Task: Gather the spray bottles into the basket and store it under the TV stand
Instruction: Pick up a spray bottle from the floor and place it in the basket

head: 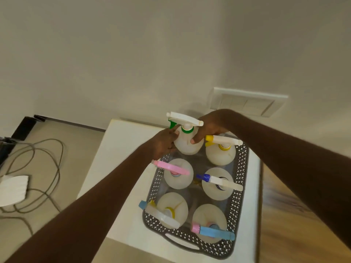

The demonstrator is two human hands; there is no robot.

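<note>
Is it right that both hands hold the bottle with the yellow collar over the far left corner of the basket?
Not quite. In the head view both hands, left hand and right hand, hold the green-collared bottle over the far left corner of the basket. The yellow-collared bottle already stands beside it.

Two bare forearms enter from the lower edge of the view, one from the lower left and one from the right. No sleeve, cuff, watch, bracelet or glove shows on either from the picture's edge up to the wrist. The left hand [163, 142] and the right hand [210, 128] are bare as well, with no rings visible. The fingernails are short and pale, seen on a left fingertip and on the right thumb.
</note>
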